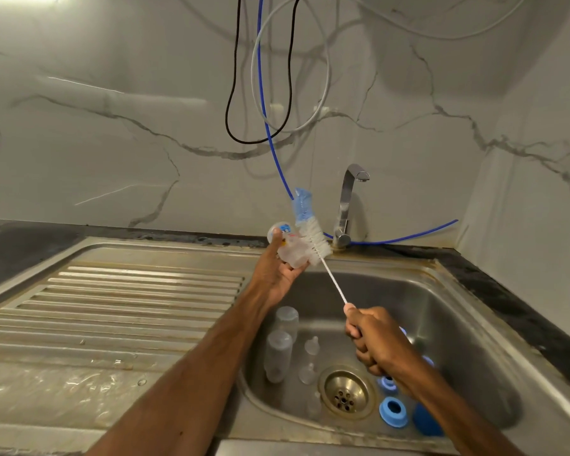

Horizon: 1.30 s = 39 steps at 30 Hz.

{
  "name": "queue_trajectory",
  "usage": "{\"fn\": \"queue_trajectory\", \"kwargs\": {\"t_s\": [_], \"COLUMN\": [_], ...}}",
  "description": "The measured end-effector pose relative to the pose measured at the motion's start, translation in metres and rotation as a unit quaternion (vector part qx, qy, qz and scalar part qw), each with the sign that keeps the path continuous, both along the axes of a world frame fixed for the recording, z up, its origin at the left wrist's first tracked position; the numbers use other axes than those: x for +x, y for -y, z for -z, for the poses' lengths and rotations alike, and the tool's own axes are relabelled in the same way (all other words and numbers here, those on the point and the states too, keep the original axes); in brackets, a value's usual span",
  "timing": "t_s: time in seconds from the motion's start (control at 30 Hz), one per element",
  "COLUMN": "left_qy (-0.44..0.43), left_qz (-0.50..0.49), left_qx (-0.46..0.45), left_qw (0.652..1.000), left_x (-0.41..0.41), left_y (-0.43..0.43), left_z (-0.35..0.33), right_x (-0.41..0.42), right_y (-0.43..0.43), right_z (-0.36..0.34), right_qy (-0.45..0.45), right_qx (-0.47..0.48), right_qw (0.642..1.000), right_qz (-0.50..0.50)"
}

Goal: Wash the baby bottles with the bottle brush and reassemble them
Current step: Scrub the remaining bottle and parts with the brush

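Note:
My left hand (278, 271) grips a clear baby bottle (287, 246) above the sink's back left corner, tilted with its base toward the wall. My right hand (372, 337) grips the pink handle of the bottle brush (313, 240). The brush's white bristles and blue sponge tip stand outside the bottle, beside its mouth. In the basin lie two clear bottles (278, 355), two clear teats (310, 347) and blue screw rings (393, 411).
The steel sink basin (468, 324) has a drain (346, 391) in the middle. A ribbed draining board (112, 307) lies to the left. A chrome tap (346, 205) stands behind, with a blue hose (408, 236) and hanging cables (260, 93) on the marble wall.

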<state>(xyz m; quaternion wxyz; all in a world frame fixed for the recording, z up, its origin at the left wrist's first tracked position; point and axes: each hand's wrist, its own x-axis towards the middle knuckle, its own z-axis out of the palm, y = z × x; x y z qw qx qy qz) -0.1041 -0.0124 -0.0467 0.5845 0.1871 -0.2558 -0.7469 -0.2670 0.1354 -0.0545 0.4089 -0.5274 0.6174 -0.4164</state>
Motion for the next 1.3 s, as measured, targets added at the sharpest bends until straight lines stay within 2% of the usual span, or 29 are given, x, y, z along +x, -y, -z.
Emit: {"fn": "queue_trajectory", "kwargs": {"t_s": [0.1, 0.2, 0.3, 0.47, 0.6, 0.73, 0.8, 0.87, 0.93, 1.03, 1.1, 1.23, 1.3], "left_qy": [0.046, 0.190, 0.333, 0.452, 0.539, 0.591, 0.587, 0.586, 0.598, 0.611, 0.616, 0.613, 0.614], "left_qz": [0.010, 0.002, -0.065, -0.188, -0.191, -0.187, -0.212, -0.231, -0.232, -0.221, -0.229, -0.258, -0.247], "left_qx": [-0.046, -0.138, -0.226, -0.255, -0.303, -0.347, -0.340, -0.319, -0.317, -0.356, -0.343, -0.321, -0.322], "left_qw": [0.998, 0.972, 0.913, 0.834, 0.762, 0.704, 0.703, 0.708, 0.699, 0.672, 0.671, 0.674, 0.677], "left_x": [0.004, -0.004, -0.004, 0.010, 0.006, -0.011, -0.008, -0.001, 0.000, -0.013, -0.013, 0.004, -0.001], "left_y": [-0.001, -0.003, 0.000, 0.014, 0.009, -0.001, 0.004, 0.008, 0.004, -0.008, -0.005, 0.002, -0.003], "left_z": [-0.001, 0.000, 0.009, 0.024, 0.028, 0.026, 0.029, 0.032, 0.031, 0.025, 0.025, 0.034, 0.033], "right_x": [-0.003, -0.007, -0.012, -0.016, -0.015, -0.008, -0.007, -0.009, -0.009, -0.007, -0.007, -0.012, -0.009], "right_y": [0.001, 0.015, 0.017, -0.001, 0.005, 0.010, 0.005, 0.001, 0.004, 0.015, 0.013, 0.000, 0.009], "right_z": [0.001, -0.008, -0.009, -0.003, -0.006, -0.008, -0.002, 0.005, 0.004, -0.004, -0.002, 0.010, 0.007], "right_qy": [0.005, 0.043, 0.030, -0.036, -0.055, -0.031, -0.031, -0.065, -0.093, -0.050, -0.032, -0.075, -0.076], "right_qx": [0.011, -0.006, -0.017, -0.040, -0.064, -0.067, -0.061, -0.056, -0.063, -0.069, -0.067, -0.031, -0.049], "right_qw": [1.000, 0.999, 0.999, 0.999, 0.996, 0.997, 0.998, 0.996, 0.994, 0.996, 0.997, 0.996, 0.995], "right_qz": [0.000, 0.025, 0.025, 0.008, 0.012, 0.025, 0.016, -0.005, -0.005, 0.026, 0.021, -0.038, -0.029]}}
